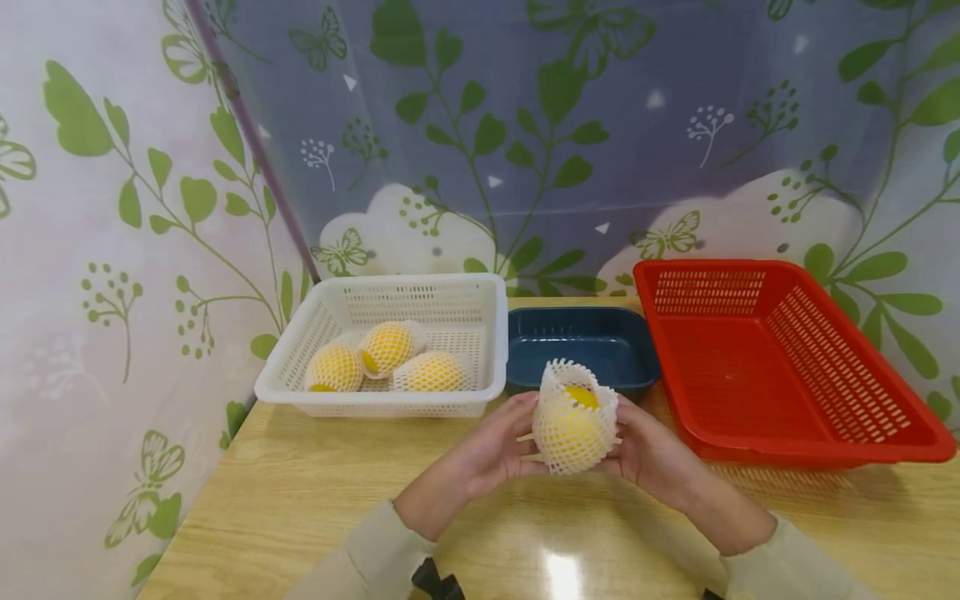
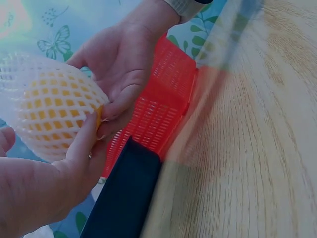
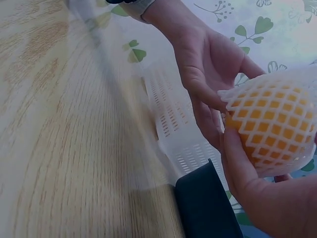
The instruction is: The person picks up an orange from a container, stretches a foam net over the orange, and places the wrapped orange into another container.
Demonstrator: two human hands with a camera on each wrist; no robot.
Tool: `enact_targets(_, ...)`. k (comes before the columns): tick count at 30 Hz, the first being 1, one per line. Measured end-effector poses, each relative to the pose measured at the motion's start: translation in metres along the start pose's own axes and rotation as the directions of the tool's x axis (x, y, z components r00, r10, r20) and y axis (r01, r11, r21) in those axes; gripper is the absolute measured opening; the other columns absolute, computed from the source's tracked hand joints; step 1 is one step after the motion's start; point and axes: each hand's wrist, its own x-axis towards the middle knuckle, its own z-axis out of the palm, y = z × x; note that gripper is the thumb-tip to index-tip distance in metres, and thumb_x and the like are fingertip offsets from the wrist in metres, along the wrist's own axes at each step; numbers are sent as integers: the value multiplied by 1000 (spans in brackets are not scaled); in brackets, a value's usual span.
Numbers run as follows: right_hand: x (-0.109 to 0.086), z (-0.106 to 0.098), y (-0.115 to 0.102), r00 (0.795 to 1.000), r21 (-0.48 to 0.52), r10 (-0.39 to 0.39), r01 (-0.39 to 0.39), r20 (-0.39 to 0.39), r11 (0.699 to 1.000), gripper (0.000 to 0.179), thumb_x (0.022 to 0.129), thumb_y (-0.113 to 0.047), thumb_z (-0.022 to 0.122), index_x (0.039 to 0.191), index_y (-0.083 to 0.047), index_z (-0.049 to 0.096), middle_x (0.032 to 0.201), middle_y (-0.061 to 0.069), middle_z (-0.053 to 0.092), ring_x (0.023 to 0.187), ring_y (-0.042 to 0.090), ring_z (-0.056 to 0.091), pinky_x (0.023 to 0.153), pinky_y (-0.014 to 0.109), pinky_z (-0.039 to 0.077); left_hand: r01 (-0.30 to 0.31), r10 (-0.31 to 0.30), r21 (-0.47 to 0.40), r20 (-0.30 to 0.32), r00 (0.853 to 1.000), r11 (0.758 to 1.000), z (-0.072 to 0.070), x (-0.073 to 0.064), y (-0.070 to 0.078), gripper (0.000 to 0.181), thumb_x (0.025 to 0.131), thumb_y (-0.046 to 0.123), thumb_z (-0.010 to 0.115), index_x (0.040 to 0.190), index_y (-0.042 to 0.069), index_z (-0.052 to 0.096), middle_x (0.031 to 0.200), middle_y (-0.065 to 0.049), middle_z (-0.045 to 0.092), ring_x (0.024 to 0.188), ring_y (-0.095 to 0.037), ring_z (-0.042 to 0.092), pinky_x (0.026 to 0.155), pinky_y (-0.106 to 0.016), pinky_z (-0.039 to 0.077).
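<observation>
Above the wooden table, a yellow fruit in a white foam net (image 1: 573, 437) is held between both hands. My left hand (image 1: 498, 450) grips its left side, and my right hand (image 1: 656, 458) grips the other side. At the net's open upper end, bare yellow skin shows in the head view. The left wrist view shows the fingers of both hands meeting at one end of the netted fruit (image 2: 59, 109). From the right wrist view, the net (image 3: 272, 124) still covers most of the fruit. Part of each hand's fingers is hidden behind it.
A white basket (image 1: 382, 404) at the left holds three more netted yellow fruits (image 1: 388, 346). Behind the hands stands a dark blue basin (image 1: 577, 346). The large red basket (image 1: 750, 375) is at the right. A patterned cloth (image 1: 480, 150) hangs along the table's back edge.
</observation>
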Motion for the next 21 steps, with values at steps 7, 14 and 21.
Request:
enact_targets(7,-2,2,5,991,59,26,-18,-131,998,24,105,-24,39,124,-22,54,115,-1,60,100,20,63,91,37,53,-25,25,6,-18,1000,1000,-1,0,-2,53,100,41,50,141,11,33,137,-18,44,111,-31,55,94,-50,49)
enact_targets(14,0,3,4,994,84,47,-39,-97,996,37,105,-34,31,138,-17,34,122,6,55,107,25,62,95,39,50,-19,20,35,-22,1000,999,-3,0,-1,56,100,40,51,143,10,33,137,-20,44,112,-32,55,94,-50,50)
enact_targets(21,-1,1,4,999,109,22,-18,-36,994,39,106,-38,26,140,-20,29,128,6,48,111,26,59,98,41,48,-23,24,46,-23,999,999,-3,0,-1,45,103,32,48,139,9,35,124,-14,50,106,-28,57,91,-47,52)
